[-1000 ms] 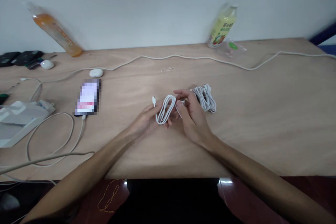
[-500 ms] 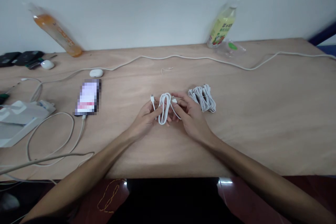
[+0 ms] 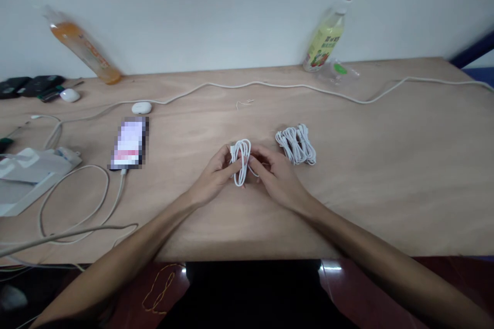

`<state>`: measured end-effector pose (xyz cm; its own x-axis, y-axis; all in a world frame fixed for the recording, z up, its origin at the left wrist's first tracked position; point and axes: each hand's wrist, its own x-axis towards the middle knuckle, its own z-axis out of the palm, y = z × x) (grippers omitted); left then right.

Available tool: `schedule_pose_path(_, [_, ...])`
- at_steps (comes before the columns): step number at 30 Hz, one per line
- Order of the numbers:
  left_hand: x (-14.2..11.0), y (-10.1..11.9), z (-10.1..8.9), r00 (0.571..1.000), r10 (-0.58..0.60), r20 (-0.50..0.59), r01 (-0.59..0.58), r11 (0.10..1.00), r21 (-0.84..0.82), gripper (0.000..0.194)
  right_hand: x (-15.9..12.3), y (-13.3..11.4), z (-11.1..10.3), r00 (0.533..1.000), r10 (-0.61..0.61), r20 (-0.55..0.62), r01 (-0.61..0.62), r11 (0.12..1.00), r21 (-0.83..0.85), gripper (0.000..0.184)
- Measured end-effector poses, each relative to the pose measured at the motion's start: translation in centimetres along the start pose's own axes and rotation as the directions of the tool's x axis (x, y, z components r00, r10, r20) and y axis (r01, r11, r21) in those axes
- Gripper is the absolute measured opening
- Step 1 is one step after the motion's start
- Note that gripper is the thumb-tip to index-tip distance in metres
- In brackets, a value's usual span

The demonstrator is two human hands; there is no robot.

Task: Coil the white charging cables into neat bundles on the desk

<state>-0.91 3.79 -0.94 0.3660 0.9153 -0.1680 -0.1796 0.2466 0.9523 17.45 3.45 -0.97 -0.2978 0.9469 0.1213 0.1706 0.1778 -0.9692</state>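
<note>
A white USB cable (image 3: pixel 240 177), coiled into a narrow upright loop, is held between my two hands above the middle of the table. My left hand (image 3: pixel 216 172) grips the coil from its left side, thumb across the front. From the right, my right hand (image 3: pixel 276 170) closes on the coil and its loose strand, with thumb and fingertips close to the left ones. One white plug (image 3: pixel 232 149) shows by the left fingers; the other end is hidden by the right hand. Several bundled white cables (image 3: pixel 296 145) lie just right of my right hand.
A long white cord (image 3: pixel 309 86) crosses the table behind my hands, near a small thin tie (image 3: pixel 244 104). To the left are a phone (image 3: pixel 129 143) on a charging lead, an earbud case (image 3: pixel 141 108) and a white box (image 3: pixel 34 180). Two bottles (image 3: pixel 326 36) (image 3: pixel 85 54) lean against the wall.
The plug ends that stuck out on both sides have been drawn in against the coil. My right hand has shifted slightly left, closer to my left hand.
</note>
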Motion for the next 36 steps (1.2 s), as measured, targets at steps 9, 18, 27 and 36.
schedule_pose_path(9, [-0.4, 0.7, 0.3, 0.997, 0.045, -0.062, -0.038, 0.992, 0.119, 0.05, -0.4, -0.6, -0.3, 0.996, -0.056, 0.069, 0.063, 0.993, -0.096, 0.024])
schedule_pose_path(18, [-0.4, -0.4, 0.2, 0.989, 0.138, -0.047, -0.121, 0.958, 0.26, 0.043, -0.2, -0.2, 0.2, 0.999, -0.023, -0.034, 0.02, 0.995, -0.098, 0.019])
schedule_pose_path(27, [-0.7, 0.5, 0.6, 0.992, 0.125, -0.005, -0.122, 0.973, 0.198, 0.031, -0.1, 0.2, 0.2, 0.991, 0.002, -0.133, 0.005, 0.998, 0.055, 0.02])
schedule_pose_path(36, [-0.8, 0.8, 0.6, 0.989, 0.148, -0.016, -0.139, 0.955, 0.262, 0.033, 0.4, -0.1, 0.1, 0.991, 0.08, -0.11, -0.054, 0.972, 0.228, 0.019])
